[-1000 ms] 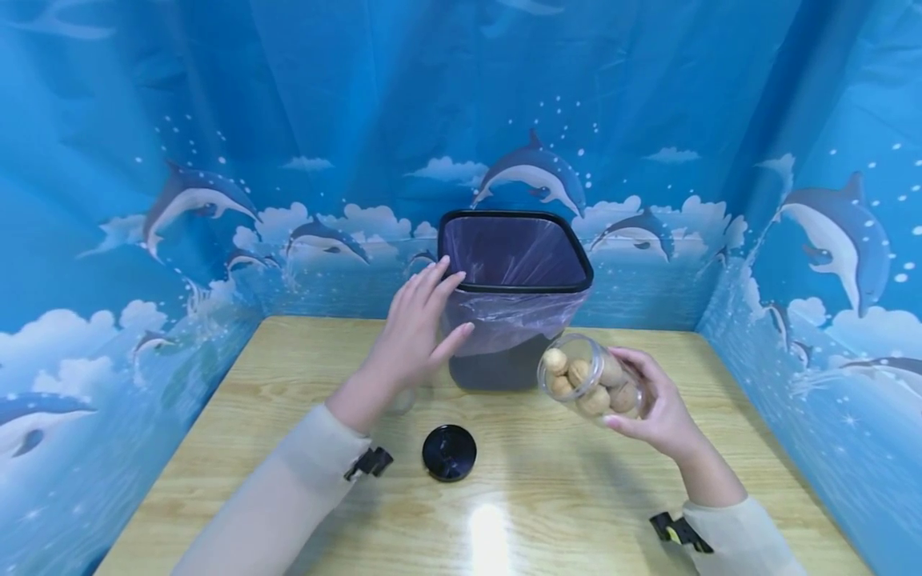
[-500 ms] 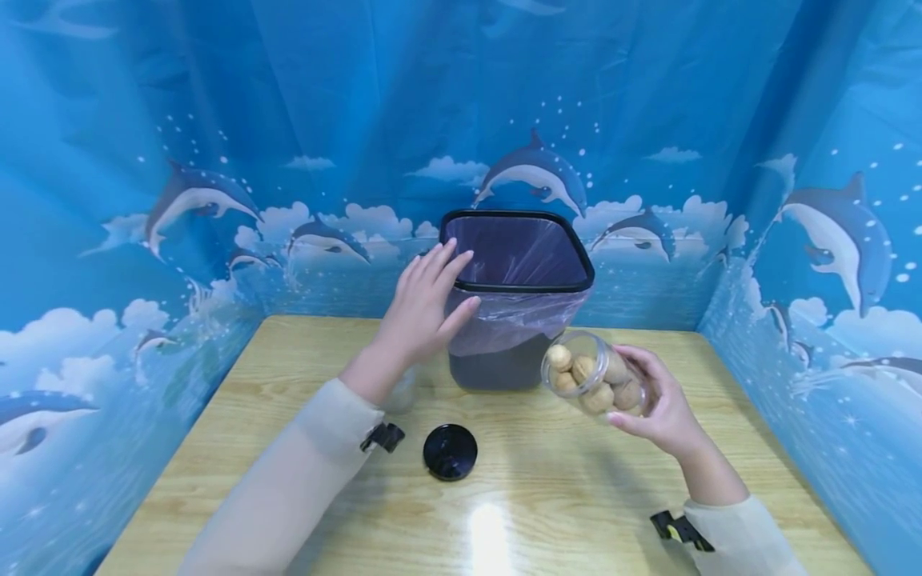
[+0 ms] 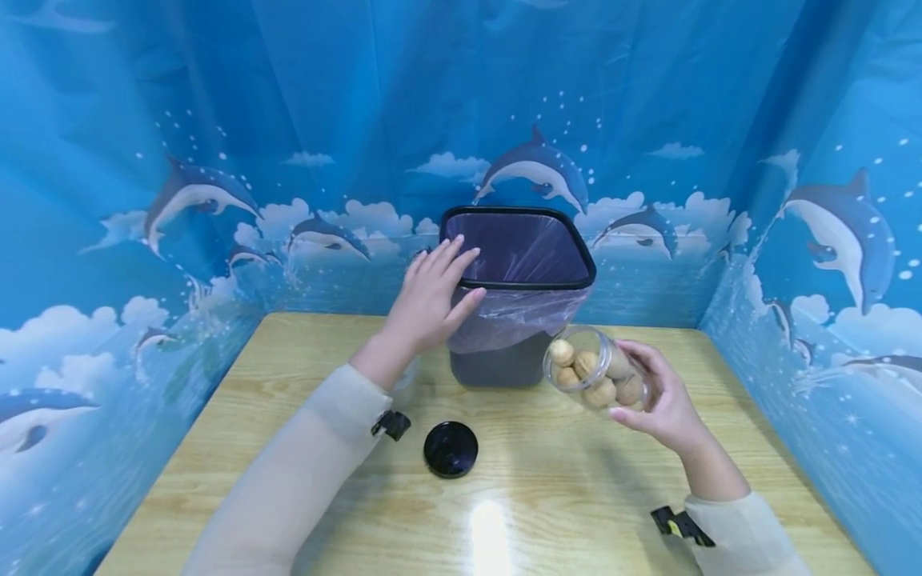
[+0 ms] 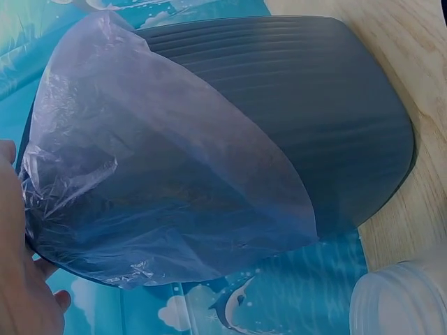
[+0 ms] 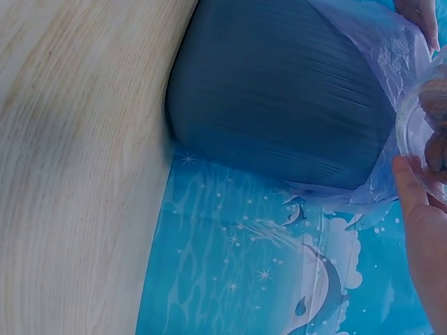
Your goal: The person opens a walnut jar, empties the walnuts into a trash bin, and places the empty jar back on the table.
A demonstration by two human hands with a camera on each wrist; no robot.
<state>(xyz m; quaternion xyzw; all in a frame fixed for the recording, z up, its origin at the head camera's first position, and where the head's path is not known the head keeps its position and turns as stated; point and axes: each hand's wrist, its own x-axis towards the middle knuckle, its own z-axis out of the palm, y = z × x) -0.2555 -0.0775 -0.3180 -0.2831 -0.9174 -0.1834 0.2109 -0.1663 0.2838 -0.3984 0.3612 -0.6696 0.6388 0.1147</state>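
Note:
My right hand (image 3: 666,392) grips a clear jar (image 3: 612,392) of walnuts (image 3: 587,364). The jar is tilted, its uncapped mouth facing left in front of the bin's lower right side. A grey bin (image 3: 497,368) with a black rim stands at the back, a translucent purple bag (image 3: 504,320) folded over its rim. At the bin's left rim is my left hand (image 3: 428,300), fingers extended over the edge and thumb apart. In the left wrist view, part of my left hand (image 4: 21,265) shows beside the rim; whether it touches is unclear.
A round black lid (image 3: 450,450) lies on the wooden table (image 3: 562,496) in front of the bin. Another clear jar (image 4: 398,300) stands left of the bin, mostly hidden by my left wrist in the head view. A blue dolphin-print curtain (image 3: 346,120) surrounds the table's back and sides.
My left hand has moved slightly up and right along the bin's left rim. My right hand and the jar of walnuts have shifted only a little to the right.

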